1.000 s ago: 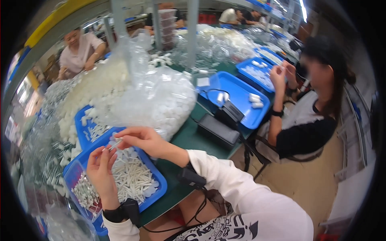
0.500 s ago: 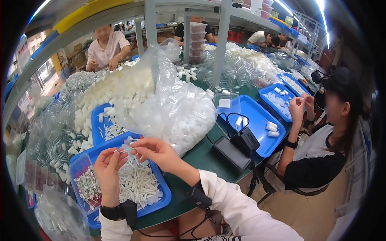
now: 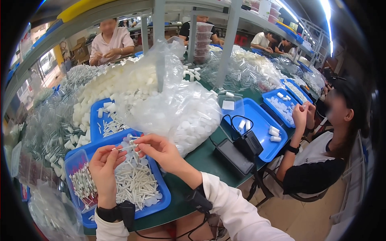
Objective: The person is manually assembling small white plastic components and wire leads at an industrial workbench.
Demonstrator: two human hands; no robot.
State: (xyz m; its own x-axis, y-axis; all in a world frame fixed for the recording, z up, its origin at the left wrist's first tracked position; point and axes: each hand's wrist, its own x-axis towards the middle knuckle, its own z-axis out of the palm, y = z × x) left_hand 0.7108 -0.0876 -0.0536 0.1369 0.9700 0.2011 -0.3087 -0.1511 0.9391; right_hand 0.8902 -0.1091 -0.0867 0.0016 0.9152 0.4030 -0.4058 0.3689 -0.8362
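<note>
Above the near blue tray (image 3: 165,202), a thin clear tube (image 3: 128,147) with whitish ends spans between my two hands. My left hand (image 3: 105,170) pinches one end between thumb and fingertips. At the other end, my right hand (image 3: 159,150) is closed around the tube with a small whitish piece, partly hidden by the fingers. Below them, the tray holds a pile of short white sticks (image 3: 134,180) and some translucent white discs (image 3: 152,200). Left of these, a clear plastic box (image 3: 73,156) is filled with thin white-and-red sticks (image 3: 83,182).
Behind the tray rests a large clear bag (image 3: 193,124) of white caps. Black power adapters (image 3: 233,156) with cables lie to the right, beside another blue tray (image 3: 257,116). A grey shelf post (image 3: 228,48) rises from the table. A co-worker (image 3: 321,148) sits at right.
My hands have drawn apart, the left moving leftward, so more of the clear tube shows between them. The whole view has shifted slightly.
</note>
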